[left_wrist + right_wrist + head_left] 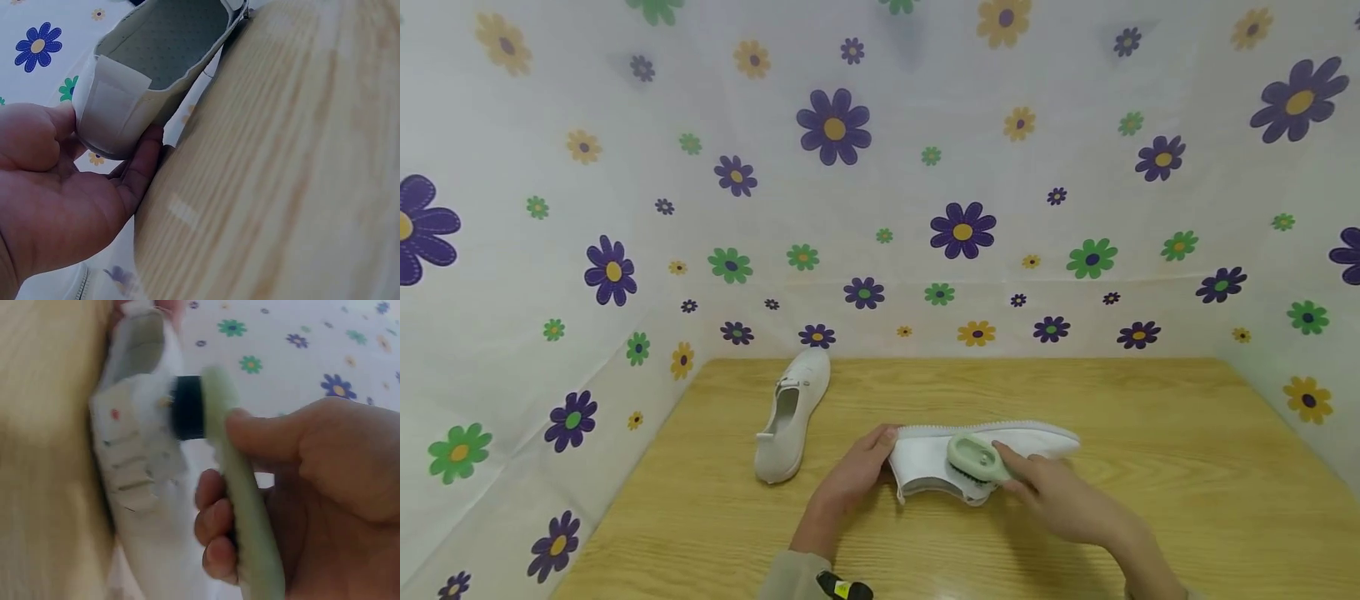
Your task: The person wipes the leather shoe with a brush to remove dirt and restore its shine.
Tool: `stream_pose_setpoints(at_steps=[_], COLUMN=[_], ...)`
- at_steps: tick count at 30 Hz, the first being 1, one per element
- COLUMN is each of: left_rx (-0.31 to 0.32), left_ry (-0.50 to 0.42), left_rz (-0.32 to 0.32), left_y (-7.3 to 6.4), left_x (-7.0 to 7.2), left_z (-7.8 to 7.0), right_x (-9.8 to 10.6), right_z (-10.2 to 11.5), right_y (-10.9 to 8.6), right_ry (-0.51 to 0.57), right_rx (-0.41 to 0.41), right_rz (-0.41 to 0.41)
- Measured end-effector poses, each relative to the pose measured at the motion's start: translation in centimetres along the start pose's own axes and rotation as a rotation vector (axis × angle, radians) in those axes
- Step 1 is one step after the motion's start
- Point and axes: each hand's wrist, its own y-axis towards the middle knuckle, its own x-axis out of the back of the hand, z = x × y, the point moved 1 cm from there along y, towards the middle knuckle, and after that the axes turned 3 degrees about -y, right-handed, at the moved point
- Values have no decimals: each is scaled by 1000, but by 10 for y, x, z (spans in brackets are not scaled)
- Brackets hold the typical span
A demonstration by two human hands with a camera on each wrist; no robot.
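A white shoe (917, 457) lies on its side on the wooden table, its opening facing me and its toe to the right. My left hand (859, 468) grips its heel; in the left wrist view the thumb and fingers (145, 159) hold the heel from both sides. In my right hand (1063, 500) is a pale green brush (976, 457) with dark bristles (189, 407). The bristles touch the side of the shoe, near its opening. In the right wrist view the thumb presses on the brush's back and the fingers curl round its handle.
A second white shoe (790, 417) stands upright at the left of the wooden table (1150, 400), its toe toward the back. Flower-printed white cloth (895, 175) hangs behind the table and along both sides.
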Motion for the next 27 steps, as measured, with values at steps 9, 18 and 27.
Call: stream_pose_setpoints(at_steps=[9,18,27], left_rx=[-2,-11,5], left_ry=[45,40,38], left_rz=[-25,-23,0], left_y=[2,-1,1], left_x=[2,4,2], left_z=[4,3,1], right_x=[-2,-2,-1], right_z=[7,14,17], right_y=[2,2,-1], right_ry=[-7,-63,-61], right_rx=[-110,-152,-180], right_rz=[-52,-114,-74])
